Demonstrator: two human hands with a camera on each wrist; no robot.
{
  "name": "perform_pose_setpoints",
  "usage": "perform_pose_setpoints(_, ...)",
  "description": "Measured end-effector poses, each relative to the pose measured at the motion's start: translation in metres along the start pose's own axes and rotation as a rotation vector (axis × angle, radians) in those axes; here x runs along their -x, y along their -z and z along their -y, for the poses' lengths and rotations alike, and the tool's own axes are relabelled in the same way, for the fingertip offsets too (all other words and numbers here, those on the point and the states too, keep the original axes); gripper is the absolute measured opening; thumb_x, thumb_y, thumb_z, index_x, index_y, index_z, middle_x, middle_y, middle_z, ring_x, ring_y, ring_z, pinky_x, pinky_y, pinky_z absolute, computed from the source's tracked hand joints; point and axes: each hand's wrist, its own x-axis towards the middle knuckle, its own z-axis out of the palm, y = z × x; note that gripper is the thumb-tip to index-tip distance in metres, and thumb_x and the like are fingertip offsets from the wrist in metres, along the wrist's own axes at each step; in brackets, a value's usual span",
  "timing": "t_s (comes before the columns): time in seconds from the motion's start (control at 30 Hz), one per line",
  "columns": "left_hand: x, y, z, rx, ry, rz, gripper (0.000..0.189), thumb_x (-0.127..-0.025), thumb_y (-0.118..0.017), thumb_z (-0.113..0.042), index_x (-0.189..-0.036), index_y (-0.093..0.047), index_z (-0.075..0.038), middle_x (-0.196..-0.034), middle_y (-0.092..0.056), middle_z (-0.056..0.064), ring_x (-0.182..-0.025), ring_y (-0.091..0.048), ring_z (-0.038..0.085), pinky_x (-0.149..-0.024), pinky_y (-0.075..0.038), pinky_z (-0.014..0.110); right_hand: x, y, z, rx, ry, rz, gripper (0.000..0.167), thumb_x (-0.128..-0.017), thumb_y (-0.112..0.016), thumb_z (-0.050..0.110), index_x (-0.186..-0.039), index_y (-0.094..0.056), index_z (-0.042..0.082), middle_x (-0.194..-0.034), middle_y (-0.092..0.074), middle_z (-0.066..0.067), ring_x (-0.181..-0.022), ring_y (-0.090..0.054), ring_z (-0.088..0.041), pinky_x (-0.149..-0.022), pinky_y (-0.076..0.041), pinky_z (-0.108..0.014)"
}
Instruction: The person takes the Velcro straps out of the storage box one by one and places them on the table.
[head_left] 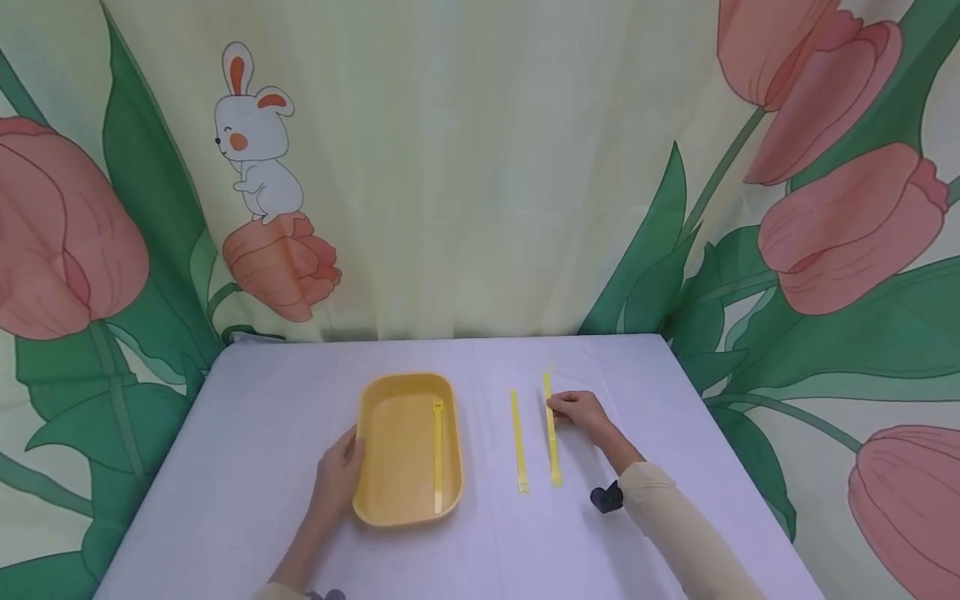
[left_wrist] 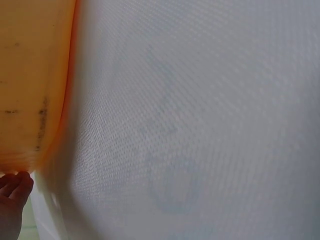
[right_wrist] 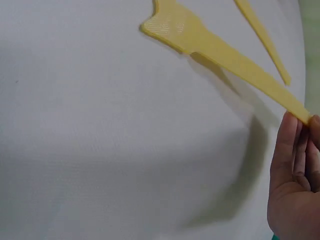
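Left hand (head_left: 339, 468) grips left edge of tray (head_left: 393, 454). Inner strap (head_left: 438, 458), yellow, lies in tray's right side. Loose strap (head_left: 518, 442) sits on table (head_left: 225, 467) between tray and right hand (head_left: 581, 410), which pinches third strap (head_left: 553, 450), fingertips closed. Tulip curtain (head_left: 480, 167) behind.

A table (head_left: 225, 483) wears a pale, finely textured cloth (head_left: 487, 554), its straight far edge at twelve o'clock. On the cloth is a yellow tray (head_left: 397, 454) with rounded corners, long sides running twelve to six. Apart from it, at three o'clock, lies a narrow yellow strap (head_left: 517, 433), broader end toward six.
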Motion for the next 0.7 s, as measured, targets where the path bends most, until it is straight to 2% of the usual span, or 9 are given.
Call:
perform_pose_setpoints(0.13, 0.001, 0.001, -0.001, 0.003, 0.020, 0.005, 0.049, -0.102, -0.040, -0.026, -0.141, -0.036, 0.002, -0.142, -0.039, 0.021, -0.131, -0.035, 0.035, -0.106, -0.033, 0.047, -0.002, -0.011, -0.007, 0.037, -0.048, -0.011, 0.034, -0.086, -0.070, 0.019, -0.110, -0.064, -0.004, -0.090, -0.067, -0.010, -0.068, -0.065, -0.014, -0.064, -0.057, -0.026)
perform_pose_setpoints(0.37, 0.002, 0.000, -0.001, 0.006, 0.048, 0.011, 0.051, -0.102, -0.037, -0.031, -0.143, -0.033, 0.000, -0.144, -0.038, 0.019, -0.132, -0.035, 0.033, -0.105, -0.035, 0.045, -0.003, -0.028, -0.006, 0.147, -0.045, -0.067, 0.029, -0.084, -0.070, 0.017, -0.105, -0.066, -0.003, -0.089, -0.064, -0.011, -0.068, -0.063, -0.016, -0.060, -0.057, -0.024)
perform_pose_setpoints(0.57, 0.001, 0.000, -0.002, 0.011, 0.041, 0.011, 0.050, -0.102, -0.038, -0.029, -0.143, -0.034, 0.000, -0.144, -0.037, 0.019, -0.132, -0.034, 0.033, -0.106, -0.033, 0.045, -0.001, -0.031, 0.001, 0.195, -0.084, -0.142, 0.023, -0.082, -0.073, 0.015, -0.096, -0.068, -0.002, -0.081, -0.065, -0.010, -0.062, -0.062, -0.014, -0.045, -0.050, -0.015)
perform_pose_setpoints(0.7, 0.001, -0.001, -0.002, 0.023, 0.030, 0.020, 0.050, -0.102, -0.039, -0.028, -0.142, -0.034, 0.001, -0.144, -0.038, 0.019, -0.132, -0.034, 0.033, -0.106, -0.034, 0.045, 0.005, -0.030, 0.007, 0.245, -0.054, -0.178, 0.020, -0.081, -0.073, 0.011, -0.091, -0.068, -0.005, -0.070, -0.064, -0.009, -0.055, -0.059, -0.012, -0.043, -0.049, -0.016)
